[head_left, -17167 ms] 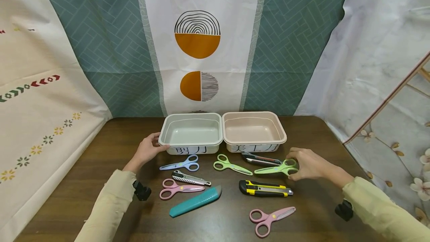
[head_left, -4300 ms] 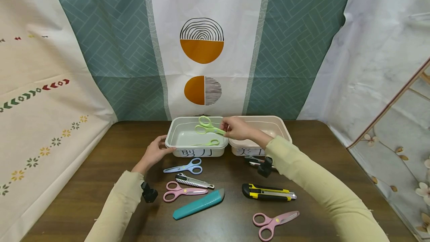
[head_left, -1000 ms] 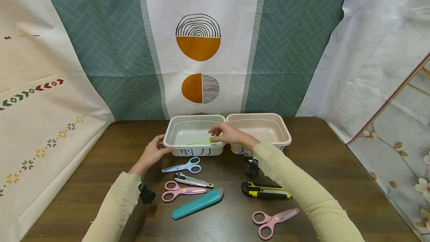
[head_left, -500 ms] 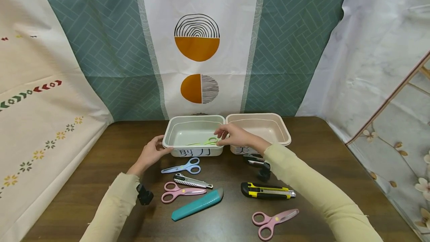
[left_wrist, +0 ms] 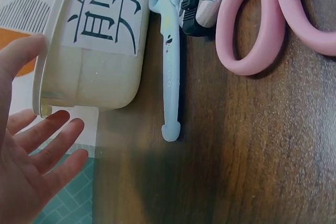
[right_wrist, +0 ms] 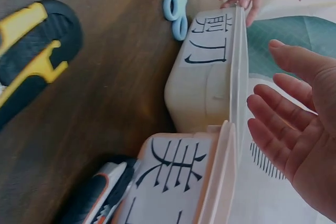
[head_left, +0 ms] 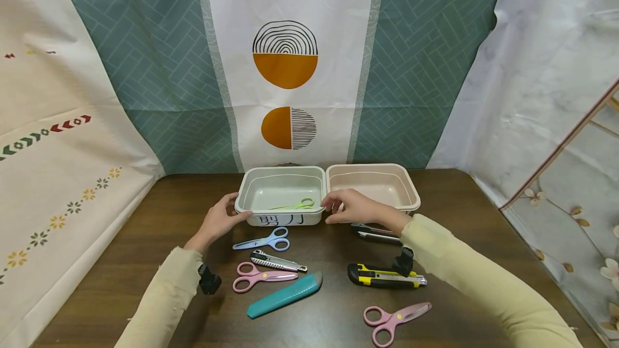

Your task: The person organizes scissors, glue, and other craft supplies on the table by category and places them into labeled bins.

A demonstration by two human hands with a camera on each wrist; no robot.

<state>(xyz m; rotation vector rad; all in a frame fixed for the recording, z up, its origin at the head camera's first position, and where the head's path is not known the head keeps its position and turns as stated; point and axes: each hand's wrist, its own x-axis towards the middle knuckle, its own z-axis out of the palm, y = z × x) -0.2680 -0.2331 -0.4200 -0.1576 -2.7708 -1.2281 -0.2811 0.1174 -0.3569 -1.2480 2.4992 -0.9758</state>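
Note:
My left hand point(head_left: 221, 220) is at the left front corner of the pale green box point(head_left: 251, 176), its thumb touching the rim and the other fingers loosely extended beside the side wall, as the left wrist view shows. Green scissors point(head_left: 304, 203) lie inside that box, partly hidden by its front wall. My right hand point(head_left: 355, 207) hovers over the front, where the green box meets the pink box point(head_left: 411, 189), with relaxed fingers and nothing in them. Blue scissors point(head_left: 263, 239) lie on the table just before the green box. A black utility knife point(head_left: 374, 232) lies below the right hand.
Nearer on the wooden table point(head_left: 159, 214) are a silver utility knife point(head_left: 278, 260), pink scissors point(head_left: 261, 275) and a teal utility knife point(head_left: 285, 295). A yellow-black utility knife point(head_left: 387, 276) and more pink scissors point(head_left: 394, 320) lie to the right. Both boxes carry character labels; a curtain hangs behind.
Both green scissors have left the table; the right hand carried them to the green box and let go. It has since drawn back right and toward the front. The left hand stays at the corner.

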